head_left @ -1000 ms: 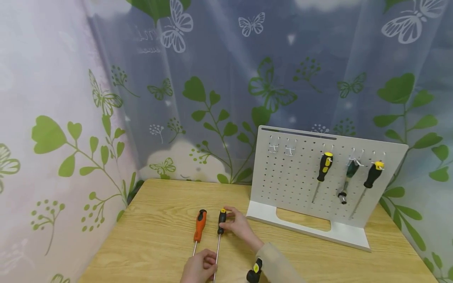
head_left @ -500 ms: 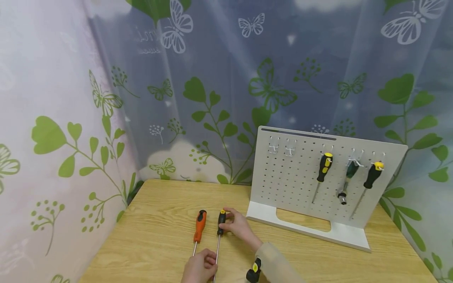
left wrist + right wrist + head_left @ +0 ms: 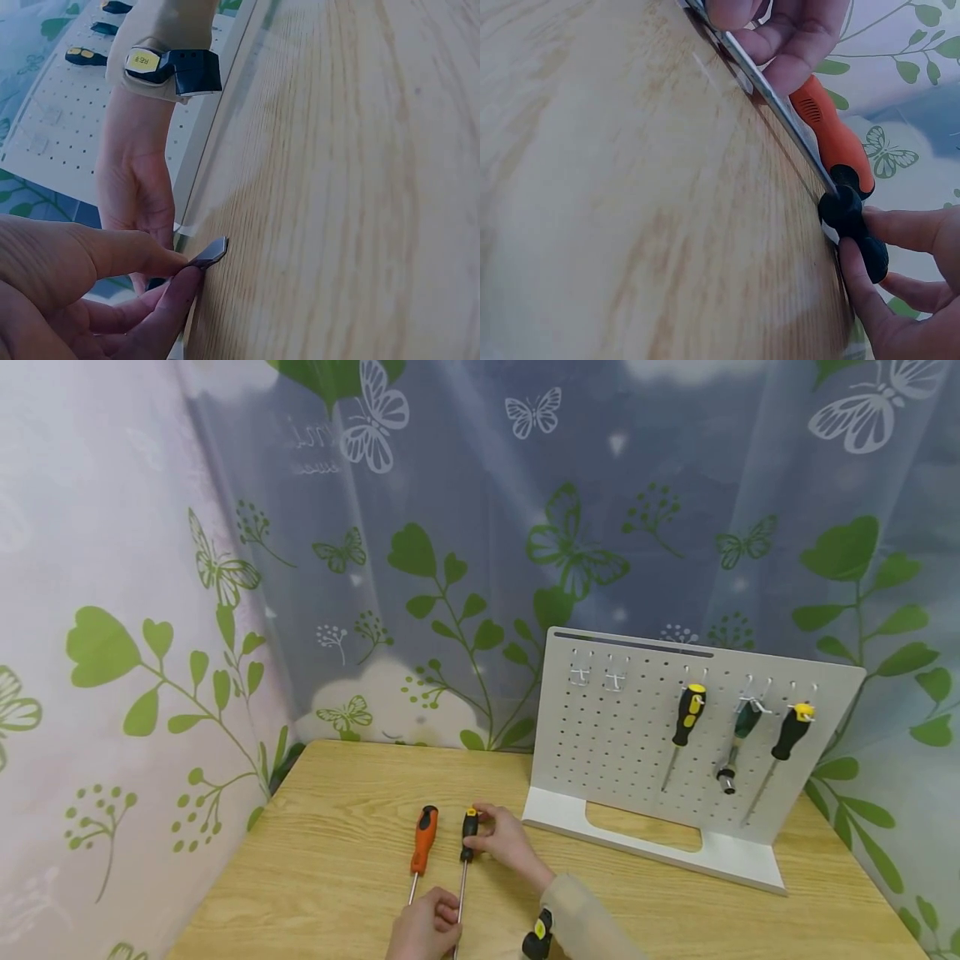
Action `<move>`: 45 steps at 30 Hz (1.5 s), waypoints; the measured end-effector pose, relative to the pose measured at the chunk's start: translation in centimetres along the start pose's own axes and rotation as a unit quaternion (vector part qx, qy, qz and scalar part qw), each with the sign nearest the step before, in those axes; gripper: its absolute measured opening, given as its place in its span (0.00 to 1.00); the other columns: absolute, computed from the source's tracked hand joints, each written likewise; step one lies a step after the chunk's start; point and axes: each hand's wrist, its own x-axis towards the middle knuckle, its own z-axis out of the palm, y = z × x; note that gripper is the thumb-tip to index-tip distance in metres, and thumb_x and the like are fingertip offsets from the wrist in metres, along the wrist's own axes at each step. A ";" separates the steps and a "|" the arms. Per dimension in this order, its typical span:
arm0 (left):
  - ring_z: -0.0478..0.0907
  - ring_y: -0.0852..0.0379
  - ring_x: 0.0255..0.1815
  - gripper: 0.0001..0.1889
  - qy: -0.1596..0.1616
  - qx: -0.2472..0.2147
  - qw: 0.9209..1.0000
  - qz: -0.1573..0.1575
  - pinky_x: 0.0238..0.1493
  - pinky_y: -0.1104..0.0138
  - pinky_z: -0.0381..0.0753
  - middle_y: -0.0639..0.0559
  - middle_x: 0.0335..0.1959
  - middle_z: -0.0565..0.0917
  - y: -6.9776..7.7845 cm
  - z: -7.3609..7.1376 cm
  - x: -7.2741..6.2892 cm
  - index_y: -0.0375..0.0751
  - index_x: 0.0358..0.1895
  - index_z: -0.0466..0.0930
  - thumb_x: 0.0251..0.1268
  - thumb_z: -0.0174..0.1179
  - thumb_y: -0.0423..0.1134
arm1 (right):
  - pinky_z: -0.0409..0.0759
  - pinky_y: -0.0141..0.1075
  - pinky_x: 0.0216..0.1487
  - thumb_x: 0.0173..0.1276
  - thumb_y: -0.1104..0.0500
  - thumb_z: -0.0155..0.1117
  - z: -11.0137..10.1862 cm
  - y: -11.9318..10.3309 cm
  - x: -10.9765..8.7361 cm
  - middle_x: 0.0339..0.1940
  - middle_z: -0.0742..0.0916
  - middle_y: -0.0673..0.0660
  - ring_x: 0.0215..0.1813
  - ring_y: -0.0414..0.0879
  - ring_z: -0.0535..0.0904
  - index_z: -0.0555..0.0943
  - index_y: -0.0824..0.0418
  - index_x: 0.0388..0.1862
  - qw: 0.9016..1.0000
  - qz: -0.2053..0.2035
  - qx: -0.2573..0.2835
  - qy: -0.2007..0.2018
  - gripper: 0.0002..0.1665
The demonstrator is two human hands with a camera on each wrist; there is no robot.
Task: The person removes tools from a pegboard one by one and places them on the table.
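A screwdriver with a black, yellow-ended handle (image 3: 468,835) lies along the wooden table, held at both ends. My right hand (image 3: 510,842) pinches its handle between thumb and fingers. Nearer to me, my left hand (image 3: 426,927) pinches the metal shaft low down. In the left wrist view, the flat blade tip (image 3: 215,251) sticks out past thumb and finger. The right wrist view has the shaft (image 3: 780,109) running from the left hand's fingers to the black handle. Left of it rests an orange screwdriver (image 3: 423,839) with black on its handle; the left hand hides its lower shaft.
A white pegboard (image 3: 622,752) stands at the back right. On its hooks hang a black-and-yellow screwdriver (image 3: 688,717), a green-handled tool (image 3: 746,718) and another black-and-yellow screwdriver (image 3: 791,731). Two clear hooks (image 3: 615,675) at its left hold nothing. A patterned curtain rises behind.
The black screwdriver and the right hand have shifted very slightly toward me. Both hands keep their grip; the orange screwdriver lies where it was.
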 end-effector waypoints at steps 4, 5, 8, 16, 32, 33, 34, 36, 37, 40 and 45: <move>0.80 0.63 0.27 0.11 -0.001 0.004 1.000 -0.003 0.28 0.70 0.80 0.59 0.28 0.80 0.0 0.1 0.1 0.38 0.41 0.81 0.55 0.70 0.29 | 0.76 0.28 0.29 0.59 0.66 0.77 0.0 0.0 -0.1 0.50 0.82 0.66 0.36 0.44 0.80 0.74 0.73 0.67 1.000 0.001 -0.005 0.003 0.37; 0.80 0.63 0.27 0.11 -0.002 0.003 1.000 -0.004 0.28 0.70 0.80 0.59 0.28 0.80 0.0 0.1 0.1 0.38 0.41 0.81 0.55 0.70 0.29 | 0.76 0.28 0.29 0.59 0.66 0.77 0.1 0.0 -0.2 0.50 0.82 0.66 0.36 0.44 0.80 0.74 0.73 0.67 1.000 0.001 -0.007 0.004 0.38; 0.81 0.62 0.28 0.12 -0.005 0.000 1.000 -0.005 0.28 0.70 0.80 0.59 0.28 0.80 0.0 0.1 0.1 0.38 0.42 0.81 0.56 0.71 0.29 | 0.76 0.28 0.29 0.59 0.67 0.77 0.1 -0.2 -0.3 0.50 0.81 0.67 0.36 0.44 0.80 0.73 0.74 0.67 1.000 0.000 -0.008 0.005 0.38; 0.81 0.63 0.28 0.13 -0.010 0.006 1.000 -0.022 0.29 0.70 0.80 0.59 0.28 0.80 0.3 -0.1 0.0 0.38 0.44 0.81 0.57 0.72 0.31 | 0.76 0.30 0.29 0.59 0.67 0.76 -0.1 -0.5 -0.7 0.53 0.81 0.69 0.37 0.46 0.78 0.72 0.73 0.68 1.000 0.003 -0.003 0.005 0.39; 0.85 0.60 0.35 0.11 0.027 -0.025 0.996 0.076 0.37 0.70 0.83 0.53 0.37 0.87 0.7 -1.2 0.6 0.37 0.48 0.83 0.63 0.68 0.32 | 0.86 0.40 0.41 0.66 0.67 0.69 -2.3 -0.4 -2.4 0.53 0.82 0.72 0.45 0.61 0.85 0.74 0.71 0.66 0.997 -0.037 0.065 0.013 0.30; 0.85 0.60 0.36 0.11 0.031 -0.026 0.996 0.085 0.38 0.70 0.83 0.52 0.38 0.88 0.9 -1.2 0.7 0.38 0.48 0.83 0.64 0.68 0.33 | 0.87 0.41 0.42 0.66 0.67 0.69 -2.5 -0.5 -2.5 0.53 0.83 0.72 0.45 0.61 0.85 0.74 0.71 0.66 0.997 -0.038 0.064 0.017 0.29; 0.85 0.59 0.36 0.10 0.036 -0.028 0.994 0.095 0.39 0.69 0.84 0.52 0.38 0.88 1.1 -1.2 0.9 0.38 0.48 0.84 0.66 0.67 0.34 | 0.87 0.41 0.42 0.67 0.67 0.69 -2.8 -0.4 -2.7 0.52 0.83 0.72 0.44 0.61 0.85 0.74 0.71 0.65 0.997 -0.039 0.062 0.021 0.29; 0.86 0.58 0.38 0.09 0.044 -0.033 0.993 0.107 0.41 0.69 0.85 0.52 0.40 0.89 1.5 -1.1 1.3 0.39 0.48 0.85 0.68 0.66 0.36 | 0.87 0.40 0.41 0.66 0.68 0.69 -3.4 -0.5 -3.0 0.52 0.83 0.72 0.44 0.61 0.86 0.75 0.70 0.65 0.997 -0.037 0.064 0.031 0.28; 0.86 0.58 0.39 0.09 0.045 -0.038 0.992 0.112 0.41 0.69 0.85 0.51 0.41 0.89 1.7 -1.1 1.5 0.39 0.48 0.85 0.69 0.66 0.37 | 0.87 0.40 0.40 0.66 0.68 0.69 -3.7 -0.5 -3.2 0.52 0.83 0.73 0.43 0.60 0.86 0.76 0.71 0.64 0.997 -0.038 0.064 0.037 0.27; 0.87 0.56 0.41 0.10 0.041 -0.068 0.990 0.120 0.41 0.70 0.86 0.48 0.43 0.89 2.3 -0.9 2.2 0.39 0.49 0.85 0.72 0.64 0.39 | 0.86 0.37 0.38 0.67 0.69 0.68 -4.7 -0.6 -3.6 0.52 0.84 0.73 0.44 0.59 0.86 0.77 0.69 0.63 0.996 -0.036 0.067 0.047 0.26; 0.87 0.55 0.42 0.10 0.021 -0.118 0.984 0.130 0.40 0.73 0.86 0.42 0.45 0.88 3.0 -0.2 3.0 0.35 0.51 0.84 0.74 0.61 0.37 | 0.84 0.35 0.41 0.68 0.69 0.67 -6.3 -0.8 -4.2 0.52 0.85 0.72 0.47 0.58 0.85 0.79 0.68 0.62 0.995 -0.031 0.070 0.065 0.23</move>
